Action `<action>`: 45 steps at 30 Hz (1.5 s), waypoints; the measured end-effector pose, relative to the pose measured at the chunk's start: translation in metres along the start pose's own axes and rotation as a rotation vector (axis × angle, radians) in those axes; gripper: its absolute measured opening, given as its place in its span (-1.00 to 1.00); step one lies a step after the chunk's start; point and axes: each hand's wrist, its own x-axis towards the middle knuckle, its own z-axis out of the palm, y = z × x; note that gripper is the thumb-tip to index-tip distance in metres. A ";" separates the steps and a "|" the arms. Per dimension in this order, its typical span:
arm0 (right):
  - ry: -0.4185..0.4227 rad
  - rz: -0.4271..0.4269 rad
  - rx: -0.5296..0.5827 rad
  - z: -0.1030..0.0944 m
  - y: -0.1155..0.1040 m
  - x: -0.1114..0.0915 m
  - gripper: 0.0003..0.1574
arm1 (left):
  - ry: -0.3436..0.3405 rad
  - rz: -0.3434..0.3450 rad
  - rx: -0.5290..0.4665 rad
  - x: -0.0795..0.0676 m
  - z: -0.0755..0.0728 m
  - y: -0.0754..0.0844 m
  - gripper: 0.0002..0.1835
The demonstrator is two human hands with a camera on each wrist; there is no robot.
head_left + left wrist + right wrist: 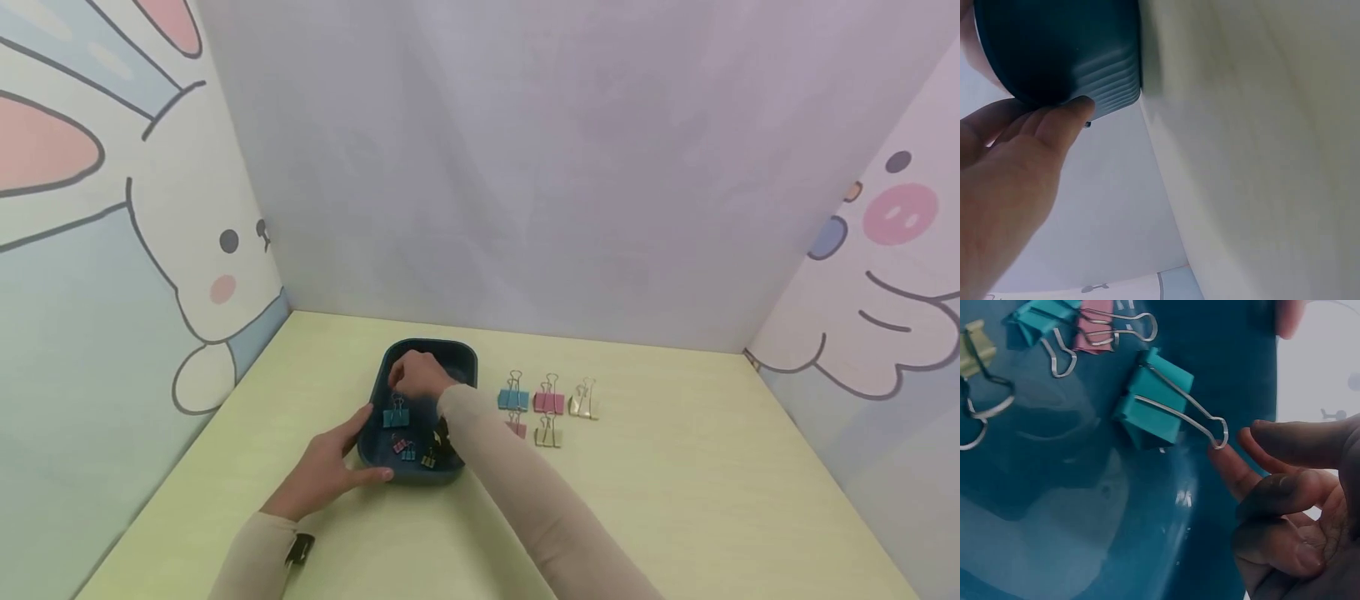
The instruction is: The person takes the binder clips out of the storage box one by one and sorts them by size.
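Touching right hand (1291,490): large teal clip (1159,397)

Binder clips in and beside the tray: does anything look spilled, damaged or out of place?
Nothing stands out as spilled or damaged. The tray clips lie loosely at mixed angles, the table clips in two rows. The right sleeve hides part of the tray.

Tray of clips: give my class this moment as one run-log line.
left hand: holds tray | right hand: at large teal clip in tray | other clips: in tray, on table
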 end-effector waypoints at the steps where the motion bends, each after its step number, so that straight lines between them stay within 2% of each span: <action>1: -0.004 0.007 -0.001 0.002 0.001 0.000 -0.78 | 0.000 -0.004 -0.002 0.000 0.000 0.000 0.16; 11: -0.063 0.039 0.037 0.011 0.007 -0.003 -0.78 | -0.008 -0.023 -0.012 -0.002 0.003 0.000 0.16; 28: -0.042 0.054 0.035 0.012 0.009 -0.001 -0.78 | 0.001 -0.010 -0.012 -0.001 0.000 0.002 0.17; 34: -0.007 0.002 -0.018 0.008 0.008 -0.001 -0.77 | 0.004 0.002 -0.009 -0.001 0.000 0.001 0.18; 45: 0.040 -0.058 -0.064 -0.010 0.008 -0.008 -0.79 | 0.011 0.011 -0.009 -0.002 0.002 -0.001 0.18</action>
